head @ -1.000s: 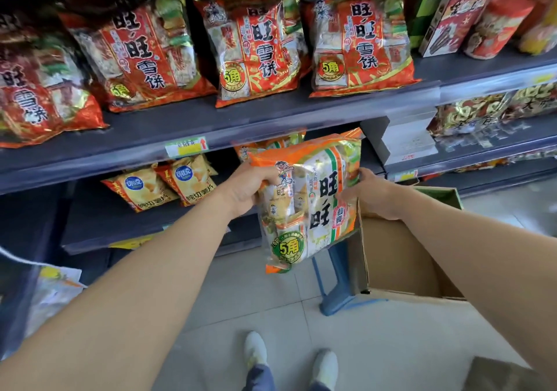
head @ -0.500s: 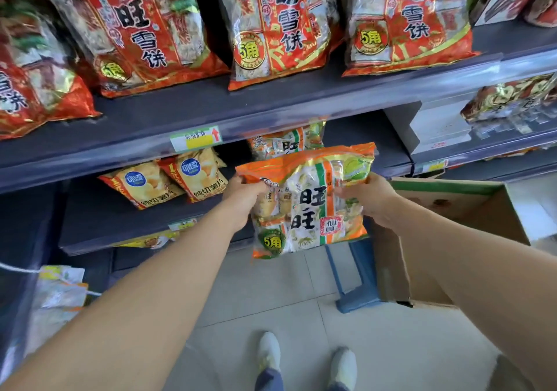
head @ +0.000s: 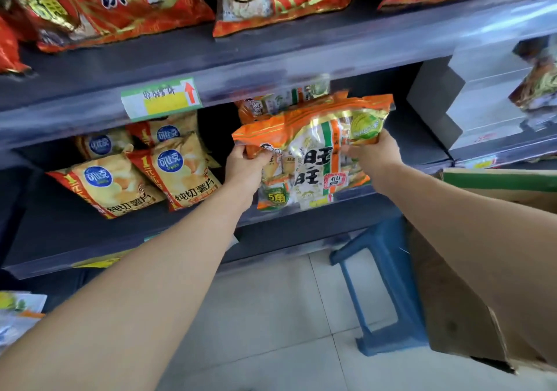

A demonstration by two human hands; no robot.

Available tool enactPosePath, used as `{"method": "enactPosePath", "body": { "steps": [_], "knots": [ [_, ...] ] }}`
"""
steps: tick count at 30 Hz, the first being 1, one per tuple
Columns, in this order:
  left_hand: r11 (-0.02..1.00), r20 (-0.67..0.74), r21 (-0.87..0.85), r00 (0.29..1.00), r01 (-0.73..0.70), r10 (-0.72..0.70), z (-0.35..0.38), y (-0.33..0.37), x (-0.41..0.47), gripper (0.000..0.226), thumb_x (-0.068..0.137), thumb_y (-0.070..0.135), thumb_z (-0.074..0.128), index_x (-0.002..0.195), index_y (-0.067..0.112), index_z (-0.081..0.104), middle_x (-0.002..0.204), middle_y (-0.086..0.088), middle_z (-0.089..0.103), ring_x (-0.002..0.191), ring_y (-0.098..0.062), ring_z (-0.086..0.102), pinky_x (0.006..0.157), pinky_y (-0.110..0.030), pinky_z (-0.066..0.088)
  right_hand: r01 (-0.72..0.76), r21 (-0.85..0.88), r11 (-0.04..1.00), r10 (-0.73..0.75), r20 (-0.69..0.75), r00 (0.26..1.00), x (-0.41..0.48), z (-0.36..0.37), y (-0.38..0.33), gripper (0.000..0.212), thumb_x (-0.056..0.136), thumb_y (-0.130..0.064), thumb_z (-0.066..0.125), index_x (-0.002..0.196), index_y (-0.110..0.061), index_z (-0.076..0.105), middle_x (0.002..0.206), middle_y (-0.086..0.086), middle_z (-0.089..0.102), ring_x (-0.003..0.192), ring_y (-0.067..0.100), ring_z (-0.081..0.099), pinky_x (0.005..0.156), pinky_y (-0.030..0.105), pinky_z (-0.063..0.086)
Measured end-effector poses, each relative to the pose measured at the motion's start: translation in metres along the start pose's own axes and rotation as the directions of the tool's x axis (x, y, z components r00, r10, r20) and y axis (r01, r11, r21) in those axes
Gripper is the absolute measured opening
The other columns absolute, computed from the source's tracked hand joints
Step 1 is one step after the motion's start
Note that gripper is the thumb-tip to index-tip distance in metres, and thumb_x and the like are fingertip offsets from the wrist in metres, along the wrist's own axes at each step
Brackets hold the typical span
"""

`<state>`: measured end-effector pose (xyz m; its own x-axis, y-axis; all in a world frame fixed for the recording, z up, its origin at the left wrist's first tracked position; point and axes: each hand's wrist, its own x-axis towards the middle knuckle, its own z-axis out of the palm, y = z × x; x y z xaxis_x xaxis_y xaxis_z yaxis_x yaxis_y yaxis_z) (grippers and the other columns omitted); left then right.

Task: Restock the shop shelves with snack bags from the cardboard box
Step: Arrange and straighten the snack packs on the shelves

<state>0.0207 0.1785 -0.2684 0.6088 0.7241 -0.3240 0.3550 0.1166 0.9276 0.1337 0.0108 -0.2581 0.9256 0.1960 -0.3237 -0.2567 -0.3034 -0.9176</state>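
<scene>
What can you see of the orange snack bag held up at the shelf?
The orange snack bag is glossy, crinkled plastic with a clear window showing small wrapped packs, black characters, a green stripe and green round badges. It is upright, a little tilted, in front of the middle shelf. The left-hand grip pinches its upper left, the right-hand grip its upper right. A matching bag sits behind.

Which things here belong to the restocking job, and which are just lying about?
Job:
orange bag, gripped by left hand and right hand
lower shelf behind it
cardboard box

Lying about:
red bags above
crisp bags
blue stool
price label
</scene>
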Motion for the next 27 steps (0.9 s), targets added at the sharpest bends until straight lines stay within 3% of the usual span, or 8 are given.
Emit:
{"method": "enactPosePath", "body": {
  "steps": [3, 8, 12, 15, 18, 19, 24, 27],
  "knots": [
    [0.996, 0.0, -0.01, 0.996, -0.087, 0.087, 0.005, -0.011, 0.022, 0.026, 0.086, 0.018, 0.067, 0.107, 0.026, 0.053, 0.113, 0.003, 0.063, 0.107, -0.02, 0.06, 0.1, -0.048, 0.045, 0.048, 0.066, 0.997, -0.047, -0.025, 0.999, 0.019, 0.012, 0.011, 0.044, 0.08, -0.007, 0.074, 0.118, -0.014, 0.053, 0.103, -0.003, 0.061, 0.09, 0.012, 0.056, 0.076, 0.023, 0.04],
    [0.982, -0.012, -0.015, 0.982, -0.19, 0.19, 0.012, -0.033, 0.051, 0.03, 0.083, 0.017, 0.071, 0.106, 0.028, 0.053, 0.112, 0.003, 0.063, 0.106, -0.021, 0.061, 0.099, -0.048, 0.046, 0.1, 0.092, 0.991, -0.092, -0.083, 0.992, 0.05, 0.036, 0.039, 0.039, 0.08, 0.001, 0.062, 0.113, -0.015, 0.049, 0.103, 0.002, 0.061, 0.092, 0.018, 0.059, 0.064, 0.023, 0.043],
    [0.965, -0.008, -0.031, 0.965, -0.26, 0.26, 0.012, -0.056, 0.063, 0.031, 0.083, 0.016, 0.071, 0.108, 0.027, 0.055, 0.108, 0.004, 0.066, 0.103, -0.02, 0.063, 0.096, -0.045, 0.049, 0.161, 0.09, 0.983, -0.141, -0.195, 0.971, 0.065, 0.055, 0.059, 0.028, 0.081, -0.008, 0.055, 0.104, -0.02, 0.045, 0.097, 0.001, 0.056, 0.109, 0.029, 0.053, 0.089, 0.042, 0.048],
    [0.938, -0.004, 0.037, 0.939, -0.344, 0.344, 0.01, -0.066, 0.067, 0.033, 0.084, 0.011, 0.067, 0.113, 0.021, 0.056, 0.109, 0.0, 0.065, 0.1, -0.02, 0.062, 0.09, -0.038, 0.051, 0.219, 0.042, 0.975, -0.198, -0.287, 0.937, 0.067, 0.065, 0.069, 0.04, 0.083, -0.014, 0.053, 0.122, -0.02, 0.045, 0.121, 0.005, 0.053, 0.119, 0.031, 0.044, 0.099, 0.044, 0.043],
    [0.917, 0.064, 0.106, 0.923, -0.384, 0.379, 0.008, -0.076, 0.069, 0.041, 0.084, 0.007, 0.066, 0.122, 0.015, 0.052, 0.109, 0.0, 0.061, 0.089, -0.014, 0.057, 0.067, -0.021, 0.046, 0.245, -0.044, 0.969, -0.245, -0.326, 0.913, 0.067, 0.069, 0.078, 0.058, 0.087, -0.015, 0.048, 0.142, -0.02, 0.03, 0.142, 0.004, 0.036, 0.129, 0.03, 0.03, 0.1, 0.04, 0.034],
    [0.918, 0.09, 0.114, 0.924, -0.379, 0.371, 0.008, -0.08, 0.069, 0.043, 0.085, 0.008, 0.066, 0.124, 0.015, 0.051, 0.11, 0.0, 0.06, 0.088, -0.013, 0.057, 0.066, -0.021, 0.044, 0.247, -0.065, 0.967, -0.254, -0.33, 0.909, 0.066, 0.069, 0.081, 0.061, 0.089, -0.014, 0.048, 0.145, -0.02, 0.025, 0.146, 0.004, 0.031, 0.132, 0.029, 0.027, 0.101, 0.04, 0.032],
    [0.92, 0.135, 0.185, 0.936, -0.345, 0.324, 0.013, -0.099, 0.077, 0.056, 0.078, 0.014, 0.075, 0.127, 0.012, 0.048, 0.121, -0.004, 0.059, 0.106, -0.021, 0.057, 0.088, -0.033, 0.047, 0.233, -0.116, 0.965, -0.26, -0.361, 0.896, 0.065, 0.071, 0.094, 0.068, 0.085, -0.01, 0.055, 0.145, -0.02, 0.024, 0.148, 0.005, 0.027, 0.132, 0.03, 0.029, 0.104, 0.043, 0.032],
    [0.902, 0.165, 0.262, 0.937, -0.342, 0.308, 0.016, -0.104, 0.081, 0.07, 0.074, 0.018, 0.079, 0.133, 0.011, 0.041, 0.128, -0.006, 0.055, 0.115, -0.024, 0.054, 0.096, -0.037, 0.046, 0.165, -0.153, 0.974, -0.207, -0.329, 0.921, 0.061, 0.071, 0.1, 0.082, 0.086, -0.011, 0.06, 0.151, -0.021, 0.009, 0.153, 0.004, 0.017, 0.138, 0.03, 0.022, 0.106, 0.041, 0.031]
  ]
}}
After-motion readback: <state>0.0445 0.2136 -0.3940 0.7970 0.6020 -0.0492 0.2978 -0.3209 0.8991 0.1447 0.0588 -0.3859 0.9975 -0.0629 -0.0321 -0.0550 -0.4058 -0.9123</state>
